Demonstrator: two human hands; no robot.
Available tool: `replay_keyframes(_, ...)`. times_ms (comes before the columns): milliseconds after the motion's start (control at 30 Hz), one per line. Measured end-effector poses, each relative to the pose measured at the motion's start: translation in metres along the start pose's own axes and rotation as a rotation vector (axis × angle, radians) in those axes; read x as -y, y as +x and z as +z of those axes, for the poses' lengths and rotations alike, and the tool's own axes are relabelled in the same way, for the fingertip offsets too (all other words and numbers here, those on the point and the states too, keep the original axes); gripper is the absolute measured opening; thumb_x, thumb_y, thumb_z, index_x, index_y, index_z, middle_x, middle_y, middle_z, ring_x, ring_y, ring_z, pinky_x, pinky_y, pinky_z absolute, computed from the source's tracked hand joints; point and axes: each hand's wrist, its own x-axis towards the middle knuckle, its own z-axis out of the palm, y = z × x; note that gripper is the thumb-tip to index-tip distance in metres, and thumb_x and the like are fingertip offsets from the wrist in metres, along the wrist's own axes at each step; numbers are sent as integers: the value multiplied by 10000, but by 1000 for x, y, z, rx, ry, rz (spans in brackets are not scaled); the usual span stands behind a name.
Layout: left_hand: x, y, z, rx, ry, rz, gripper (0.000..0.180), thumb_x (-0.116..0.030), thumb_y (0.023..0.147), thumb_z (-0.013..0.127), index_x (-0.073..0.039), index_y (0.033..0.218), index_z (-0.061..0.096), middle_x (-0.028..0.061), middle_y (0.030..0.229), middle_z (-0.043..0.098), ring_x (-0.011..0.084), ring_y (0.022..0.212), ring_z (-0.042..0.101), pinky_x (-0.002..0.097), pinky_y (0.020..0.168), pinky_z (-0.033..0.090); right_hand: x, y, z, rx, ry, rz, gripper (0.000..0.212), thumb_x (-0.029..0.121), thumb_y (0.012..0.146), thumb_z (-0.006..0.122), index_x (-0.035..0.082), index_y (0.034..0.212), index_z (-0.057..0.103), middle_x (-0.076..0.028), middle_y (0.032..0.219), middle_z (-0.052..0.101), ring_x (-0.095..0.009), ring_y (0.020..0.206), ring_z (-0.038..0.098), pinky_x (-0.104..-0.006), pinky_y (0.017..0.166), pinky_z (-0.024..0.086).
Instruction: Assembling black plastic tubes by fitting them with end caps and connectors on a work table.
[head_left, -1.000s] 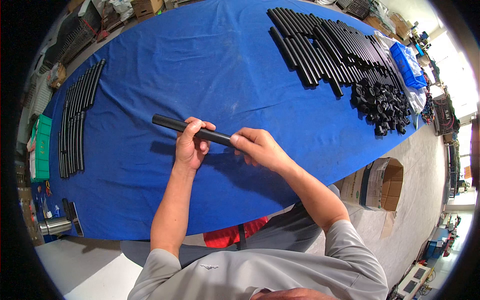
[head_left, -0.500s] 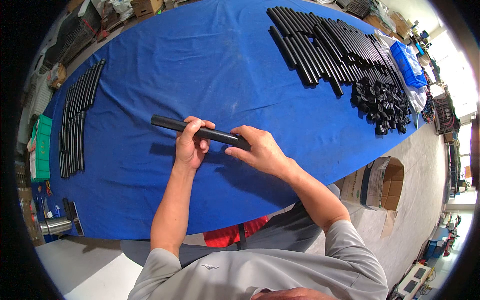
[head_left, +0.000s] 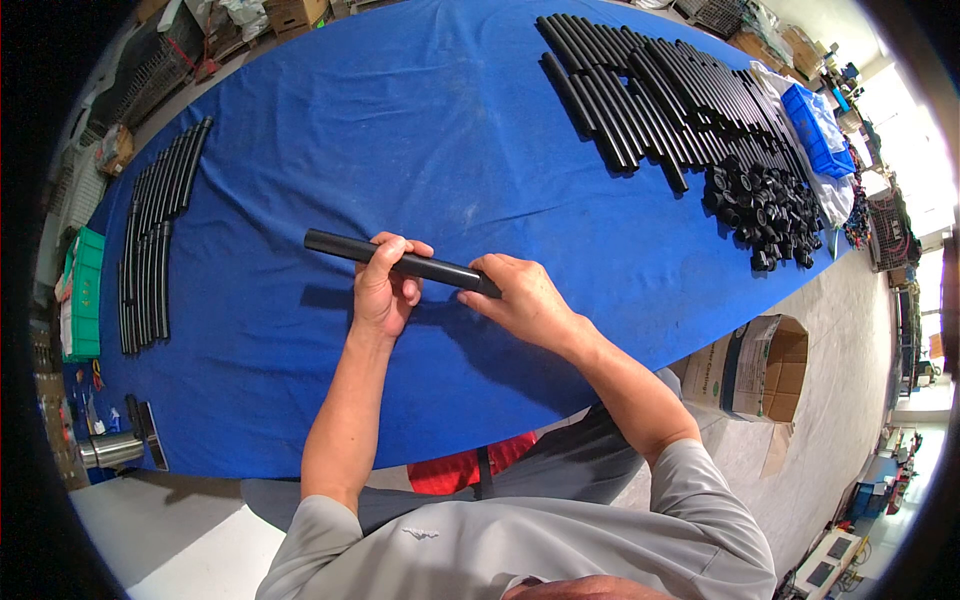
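Observation:
A black tube (head_left: 340, 245) is held above the blue cloth, tilted slightly down toward the right. My left hand (head_left: 385, 285) wraps round it near its middle, thumb on top. At its right end, my right hand (head_left: 520, 297) grips with thumb and fingers, covering most of that end; whether a fitting sits there is hidden. Many similar black tubes (head_left: 600, 105) lie in rows at the far right, and a heap of small black fittings (head_left: 765, 215) lies just nearer. More black tubes (head_left: 150, 270), with what look like fittings on them, lie in two groups at the left.
A blue cloth (head_left: 400, 130) covers the table. At its left edge stand a green crate (head_left: 86, 300) and a shiny metal cylinder (head_left: 112, 452). A blue bin (head_left: 815, 130) is at the far right. An open cardboard box (head_left: 745, 370) stands beyond the table's right edge.
The right thumb has closed in a little on the tube's right end. Otherwise the tube and both hands have hardly moved.

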Motion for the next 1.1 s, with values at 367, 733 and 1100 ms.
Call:
replay_keyframes(367, -1, -1, 2, 2, -6, -7, 111, -142, 912, 611, -90, 814, 606, 153, 841, 705, 102, 446, 556, 219, 366, 454, 11, -1, -8, -8, 196, 57, 336, 263, 856, 723, -11, 1025, 627, -171, 789, 628, -291, 671, 634, -383, 609, 506)
replay_keyframes(733, 2, 1, -1, -19, -6, -8, 99, -151, 910, 612, -90, 831, 607, 157, 843, 704, 108, 435, 552, 225, 372, 455, 1, -1, 1, -14, -14, -37, 257, 187, 844, 710, 8, 968, 573, -190, 824, 615, -398, 741, 620, -474, 652, 499)
replay_keyframes(1100, -3, -5, 0, -71, 30, -12, 111, -177, 918, 607, -99, 840, 610, 135, 847, 698, 80, 415, 504, 201, 343, 417, 5, 1, 6, -59, -1, -60, 266, 210, 845, 718, 4, 964, 599, -185, 798, 603, -343, 699, 636, -440, 626, 496)
